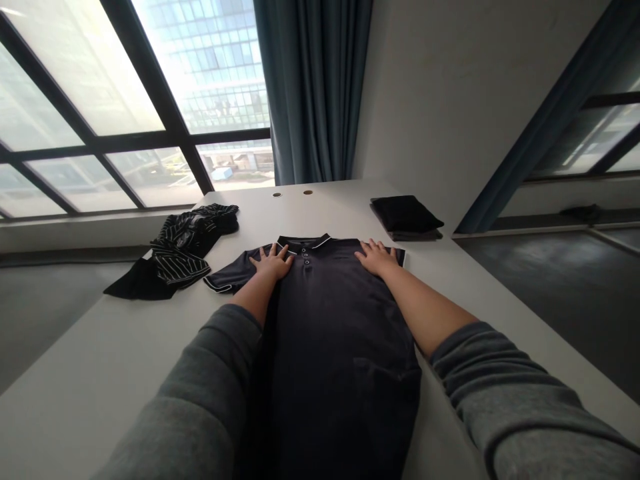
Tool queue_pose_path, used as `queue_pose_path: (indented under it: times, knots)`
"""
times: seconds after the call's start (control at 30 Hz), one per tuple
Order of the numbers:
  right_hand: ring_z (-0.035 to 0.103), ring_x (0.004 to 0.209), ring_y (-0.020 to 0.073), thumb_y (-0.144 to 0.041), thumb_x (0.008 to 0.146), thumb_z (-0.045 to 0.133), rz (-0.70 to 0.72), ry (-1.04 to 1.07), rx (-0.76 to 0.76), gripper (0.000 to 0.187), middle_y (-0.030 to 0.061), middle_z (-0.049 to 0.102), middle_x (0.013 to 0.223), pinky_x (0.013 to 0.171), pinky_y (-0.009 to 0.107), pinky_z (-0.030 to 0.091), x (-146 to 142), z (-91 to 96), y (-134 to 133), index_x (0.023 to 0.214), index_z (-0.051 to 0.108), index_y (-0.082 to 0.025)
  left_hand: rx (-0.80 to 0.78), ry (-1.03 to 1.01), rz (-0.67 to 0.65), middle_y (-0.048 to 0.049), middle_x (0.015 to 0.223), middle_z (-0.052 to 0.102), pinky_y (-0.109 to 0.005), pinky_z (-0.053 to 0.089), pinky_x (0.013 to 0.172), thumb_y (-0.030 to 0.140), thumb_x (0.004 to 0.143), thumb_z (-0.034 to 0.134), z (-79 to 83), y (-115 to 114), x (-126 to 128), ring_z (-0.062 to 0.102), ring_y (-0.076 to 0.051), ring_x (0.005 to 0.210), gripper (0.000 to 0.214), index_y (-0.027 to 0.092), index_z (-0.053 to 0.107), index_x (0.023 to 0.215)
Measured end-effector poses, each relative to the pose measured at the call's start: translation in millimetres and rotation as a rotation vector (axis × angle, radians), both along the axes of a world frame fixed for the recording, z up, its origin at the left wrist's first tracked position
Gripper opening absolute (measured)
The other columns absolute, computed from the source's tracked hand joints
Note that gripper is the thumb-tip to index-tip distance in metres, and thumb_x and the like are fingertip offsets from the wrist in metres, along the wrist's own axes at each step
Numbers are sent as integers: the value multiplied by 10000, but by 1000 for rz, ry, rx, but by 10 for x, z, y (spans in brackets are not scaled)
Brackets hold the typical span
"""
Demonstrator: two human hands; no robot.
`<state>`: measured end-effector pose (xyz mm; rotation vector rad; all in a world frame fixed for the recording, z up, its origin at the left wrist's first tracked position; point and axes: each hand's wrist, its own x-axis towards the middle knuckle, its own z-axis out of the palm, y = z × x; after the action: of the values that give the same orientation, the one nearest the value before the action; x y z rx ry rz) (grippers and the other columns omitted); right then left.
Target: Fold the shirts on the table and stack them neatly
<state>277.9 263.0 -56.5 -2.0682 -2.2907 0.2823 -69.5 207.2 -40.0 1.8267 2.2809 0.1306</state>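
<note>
A dark polo shirt [330,313] lies front up on the white table, its collar [305,243] at the far end and its buttons facing up. White piping edges the collar and the sleeve at left. My left hand [273,262] rests flat with spread fingers on the shoulder area left of the buttons. On the opposite shoulder my right hand [376,257] lies flat too, fingers apart. Neither hand grips the cloth. The sleeve at left is stretched out; my right hand and forearm partly cover the other one.
Crumpled black and striped clothes [183,247] lie at the table's left edge. A folded stack of dark garments [406,217] sits at the far right. Behind the white table [345,203] hang a blue curtain [315,93] and a wall; windows stand at left.
</note>
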Motion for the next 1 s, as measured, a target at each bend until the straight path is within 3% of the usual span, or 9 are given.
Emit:
queue_pose_path:
  times: [0.27, 0.37, 0.43, 0.5, 0.6, 0.7, 0.8, 0.9, 1.0]
  knots:
    - [40, 1617, 384, -696, 1020, 177, -153, 2, -49, 862, 156, 18, 1762, 1230, 716, 51, 3, 38, -164, 1697, 169, -163, -19, 29, -17, -9, 1774, 83, -859, 75, 1132, 776, 942, 244, 7, -108, -30, 16, -501, 1594, 787, 454, 218, 1660]
    - [54, 1606, 423, -690, 1014, 237, -225, -54, -65, 877, 192, 41, 1754, 1198, 764, 79, -42, 137, -218, 1679, 228, -119, -53, 57, -22, -30, 1775, 82, -844, 83, 1145, 768, 950, 260, 36, -138, -18, 38, -492, 1597, 785, 433, 247, 1660]
    - [97, 1597, 426, -630, 1024, 281, -160, -68, 17, 812, 194, 119, 1747, 1206, 748, 112, -113, 241, -203, 1642, 331, -105, 0, 110, -42, -58, 1771, 120, -807, 111, 1172, 735, 969, 269, 59, -134, 8, 73, -481, 1596, 758, 377, 372, 1630]
    - [189, 1586, 364, -526, 1042, 299, 69, -29, 142, 701, 168, 249, 1723, 1257, 644, 139, -229, 328, -140, 1605, 406, -122, 112, 151, -85, -91, 1756, 197, -724, 143, 1221, 673, 1004, 238, 71, -102, 46, 154, -436, 1592, 730, 300, 467, 1588]
    - [314, 1545, 273, -452, 1052, 304, 358, 28, 120, 623, 118, 376, 1680, 1286, 509, 180, -448, 347, 13, 1605, 417, -187, 103, 99, -76, -100, 1742, 245, -701, 185, 1222, 665, 1009, 220, 52, 0, 98, 225, -424, 1573, 740, 297, 402, 1624]
    - [197, 1591, 337, -574, 1048, 298, 277, -11, -56, 655, 46, 219, 1749, 1247, 673, 141, -620, 239, 186, 1656, 306, -332, -18, 28, 9, -33, 1773, 112, -826, 134, 1152, 755, 959, 251, -1, 147, 108, 74, -501, 1589, 781, 413, 262, 1661]
    - [21, 1613, 405, -674, 1033, 245, 138, -19, -92, 671, 0, 50, 1776, 1170, 810, 44, -673, 119, 335, 1664, 199, -451, -13, 8, 41, -7, 1775, 51, -867, 50, 1128, 779, 941, 267, -50, 291, 74, -7, -513, 1590, 789, 452, 227, 1658]
    - [7, 1613, 412, -675, 1039, 238, 105, 13, -57, 666, 27, 62, 1776, 1182, 791, 42, -634, 76, 425, 1661, 234, -438, 28, -3, 8, -29, 1772, 95, -864, 20, 1136, 765, 950, 297, -69, 386, 24, 20, -506, 1592, 777, 433, 273, 1653]
    - [62, 1615, 383, -593, 1068, 269, 155, 32, 95, 622, 78, 153, 1761, 1222, 732, 77, -589, 124, 410, 1622, 398, -341, 112, -27, -59, -65, 1759, 184, -792, 71, 1202, 698, 996, 313, -44, 388, 5, 115, -445, 1604, 714, 376, 374, 1630]
